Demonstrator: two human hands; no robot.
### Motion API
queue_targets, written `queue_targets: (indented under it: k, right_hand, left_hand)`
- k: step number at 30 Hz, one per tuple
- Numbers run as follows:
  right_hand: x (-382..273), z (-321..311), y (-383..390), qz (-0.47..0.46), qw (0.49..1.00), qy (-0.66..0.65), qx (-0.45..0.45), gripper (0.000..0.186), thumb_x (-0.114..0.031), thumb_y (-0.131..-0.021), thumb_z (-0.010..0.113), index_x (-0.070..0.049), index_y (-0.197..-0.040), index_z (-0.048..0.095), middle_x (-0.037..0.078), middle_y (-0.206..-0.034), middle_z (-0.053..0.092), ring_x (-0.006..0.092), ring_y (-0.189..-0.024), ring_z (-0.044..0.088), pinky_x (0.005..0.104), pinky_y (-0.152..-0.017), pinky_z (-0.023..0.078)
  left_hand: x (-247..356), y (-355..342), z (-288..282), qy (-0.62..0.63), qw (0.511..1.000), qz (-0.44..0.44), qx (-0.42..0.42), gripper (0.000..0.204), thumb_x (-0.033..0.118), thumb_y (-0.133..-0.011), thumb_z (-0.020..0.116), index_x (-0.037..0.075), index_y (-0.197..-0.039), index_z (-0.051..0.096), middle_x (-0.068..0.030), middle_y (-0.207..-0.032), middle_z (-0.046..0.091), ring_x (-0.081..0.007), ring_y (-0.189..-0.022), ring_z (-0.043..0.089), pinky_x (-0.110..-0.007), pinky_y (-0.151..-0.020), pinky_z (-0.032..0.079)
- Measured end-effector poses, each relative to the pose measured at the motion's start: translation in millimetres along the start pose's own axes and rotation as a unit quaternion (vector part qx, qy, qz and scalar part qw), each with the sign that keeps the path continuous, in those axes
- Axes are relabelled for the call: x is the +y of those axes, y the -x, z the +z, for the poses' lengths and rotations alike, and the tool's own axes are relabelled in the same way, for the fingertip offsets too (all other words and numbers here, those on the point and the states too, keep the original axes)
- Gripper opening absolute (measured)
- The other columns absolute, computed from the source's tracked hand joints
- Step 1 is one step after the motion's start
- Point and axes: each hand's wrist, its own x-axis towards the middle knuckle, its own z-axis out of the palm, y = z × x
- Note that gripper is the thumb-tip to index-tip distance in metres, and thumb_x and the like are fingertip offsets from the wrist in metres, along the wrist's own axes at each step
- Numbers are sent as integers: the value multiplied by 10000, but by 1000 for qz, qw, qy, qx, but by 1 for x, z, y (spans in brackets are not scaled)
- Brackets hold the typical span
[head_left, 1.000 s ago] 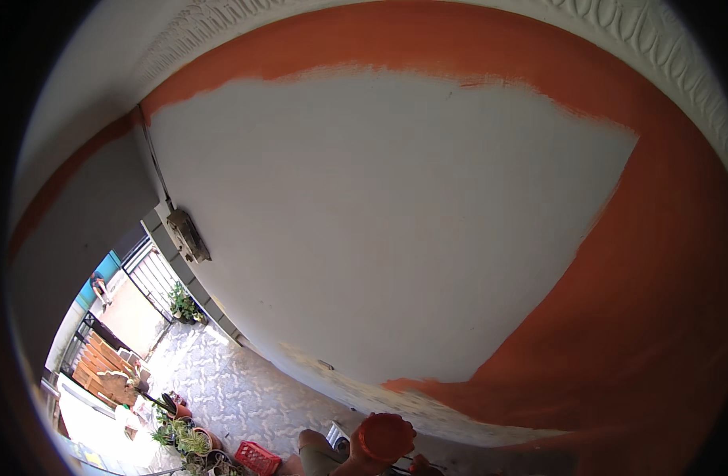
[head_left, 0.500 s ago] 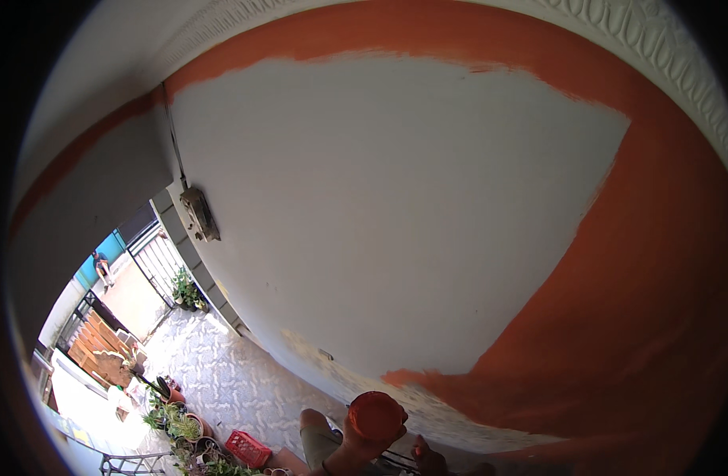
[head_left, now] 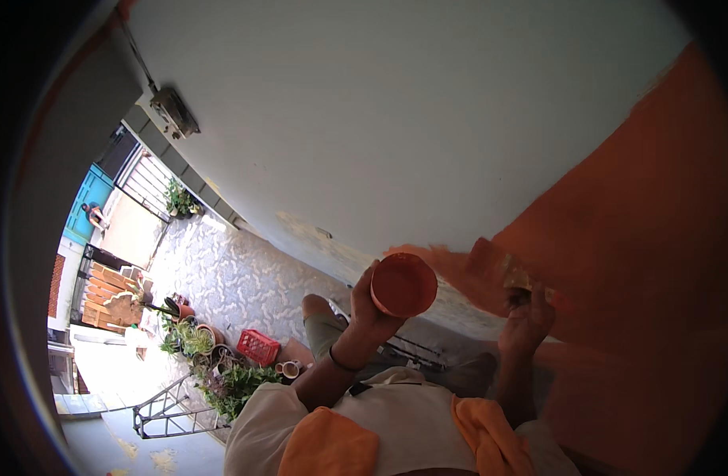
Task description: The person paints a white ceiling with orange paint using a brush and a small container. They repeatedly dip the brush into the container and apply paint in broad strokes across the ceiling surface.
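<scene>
My left hand (head_left: 372, 321) grips a round container (head_left: 403, 279) of orange paint, its open top facing me near the middle of the lower view. To its right, my right hand (head_left: 529, 325) is closed on a wide paintbrush (head_left: 495, 259) with orange-coated bristles, held in front of the wall (head_left: 403, 127). The wall is pale grey with orange paint (head_left: 641, 230) covering its right side and a ragged orange strip behind the container. Whether the bristles touch the wall I cannot tell.
A grimy box (head_left: 173, 111) with a cable is on the wall. A patterned paved floor (head_left: 213, 278) holds potted plants (head_left: 197, 341), a red crate (head_left: 258, 347) and a metal frame (head_left: 161, 408). Beyond gates, a person (head_left: 96, 216) is outside. Dark bars (head_left: 415, 353) lie beneath me.
My view has tipped downward, bringing my torso into frame. Both hands now appear higher in the picture, and the brush in my right hand has come into clear view near the orange paint.
</scene>
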Motion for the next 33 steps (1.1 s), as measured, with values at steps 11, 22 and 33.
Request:
queue_targets:
  k: [11,22,33]
  right_hand:
    - [-81,30,24,-232,943,49,-234,266,-71,-1040,648,44,-1278,621,113,-1156,687,204,-950,701,352,-729,611]
    - [-86,23,38,-263,894,168,-320,183,-56,-1009,711,10,-1173,661,146,-1043,692,141,-864,678,250,-745,555]
    - [-101,47,37,-230,844,209,-438,339,78,-947,702,7,-1271,631,199,-1117,697,155,-846,678,277,-711,534]
  left_hand:
    - [-20,-4,27,12,998,-49,-22,602,509,-1115,447,20,-1446,564,-167,-1407,651,-312,-1281,662,-532,-1082,549]
    - [-32,-6,28,41,995,-68,-56,540,480,-1129,431,28,-1336,641,-130,-1287,720,-273,-1206,697,-476,-1078,547]
    - [-33,-3,25,17,998,-45,-52,542,480,-1106,460,11,-1314,634,-160,-1237,726,-306,-1158,699,-474,-1061,551]
